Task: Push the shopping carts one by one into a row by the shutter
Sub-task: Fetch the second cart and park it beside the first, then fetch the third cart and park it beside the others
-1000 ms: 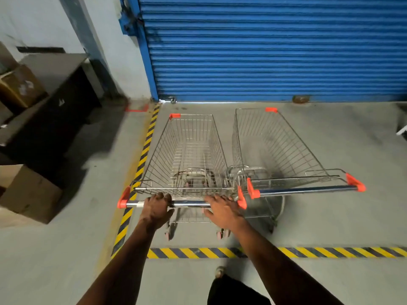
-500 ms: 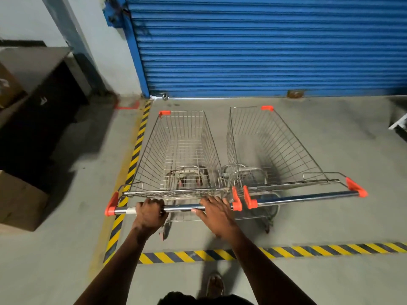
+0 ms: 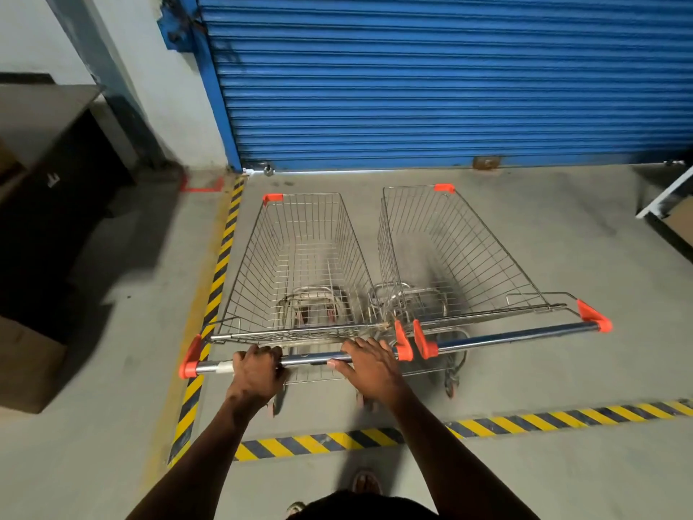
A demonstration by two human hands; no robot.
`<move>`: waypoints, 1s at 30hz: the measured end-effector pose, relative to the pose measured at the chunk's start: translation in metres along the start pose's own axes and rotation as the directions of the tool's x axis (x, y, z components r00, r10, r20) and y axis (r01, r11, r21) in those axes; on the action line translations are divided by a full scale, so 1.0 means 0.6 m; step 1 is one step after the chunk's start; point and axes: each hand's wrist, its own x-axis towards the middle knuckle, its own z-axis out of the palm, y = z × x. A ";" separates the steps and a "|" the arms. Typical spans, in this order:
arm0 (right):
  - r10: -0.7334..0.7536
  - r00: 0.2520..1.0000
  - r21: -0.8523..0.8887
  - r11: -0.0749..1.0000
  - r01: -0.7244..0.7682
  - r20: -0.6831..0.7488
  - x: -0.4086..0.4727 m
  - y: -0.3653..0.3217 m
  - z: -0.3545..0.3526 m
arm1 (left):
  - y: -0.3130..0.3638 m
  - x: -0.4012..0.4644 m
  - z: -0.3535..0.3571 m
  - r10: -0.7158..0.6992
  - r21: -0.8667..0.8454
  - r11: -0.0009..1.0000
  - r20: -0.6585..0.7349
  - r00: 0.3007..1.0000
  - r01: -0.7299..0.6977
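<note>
Two empty wire shopping carts with orange corner caps stand side by side facing the blue roller shutter. My left hand is closed around the handle bar of the left cart. My right hand lies on the same bar near its right orange end, fingers spread over it. The right cart stands untouched, its handle end almost meeting the left cart's. A short gap of floor separates both cart fronts from the shutter.
Yellow-black hazard tape runs along the left cart's side and another strip crosses the floor behind the carts. A dark cabinet and cardboard boxes sit at the left. A white frame leans at the right edge.
The left cart has rolled forward toward the shutter with both hands on its bar, and I have stepped closer behind it. The right cart has stayed where it was.
</note>
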 end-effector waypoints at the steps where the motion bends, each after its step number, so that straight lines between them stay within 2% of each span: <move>1: 0.004 1.000 0.008 1.000 -0.003 -0.005 -0.002 0.001 0.002 | 0.002 -0.001 -0.001 -0.003 0.001 1.000 0.008 1.000 0.003; 9: 0.028 0.999 0.050 0.998 -0.031 0.045 -0.009 -0.006 -0.014 | 0.001 -0.007 -0.003 -0.004 -0.062 0.998 -0.001 1.000 0.004; 15: 0.043 0.998 0.130 0.990 -0.048 0.041 -0.012 -0.005 -0.018 | 0.008 -0.020 -0.013 0.031 -0.182 0.982 -0.088 0.996 -0.047; 18: 0.042 0.998 0.127 0.991 -0.035 -0.055 -0.021 -0.008 -0.026 | 0.027 -0.025 -0.027 0.101 -0.200 0.972 -0.123 0.987 -0.124; 21: 0.058 0.987 0.023 0.998 -0.055 -0.152 -0.040 -0.007 -0.039 | 0.059 -0.027 -0.044 0.152 -0.214 0.959 -0.161 0.975 -0.185; 24: 0.075 0.964 -0.048 0.995 -0.090 -0.255 -0.078 0.010 -0.054 | 0.105 -0.023 -0.056 0.234 -0.152 0.953 -0.186 0.954 -0.264; 27: 0.170 0.905 0.045 0.985 -0.166 -0.391 -0.137 0.048 -0.077 | 0.180 -0.012 -0.068 0.379 -0.107 0.902 -0.263 0.887 -0.418; 30: 0.307 0.845 0.040 0.946 -0.322 -0.437 -0.213 0.095 -0.115 | 0.288 -0.014 -0.094 0.523 -0.089 0.816 -0.307 0.795 -0.571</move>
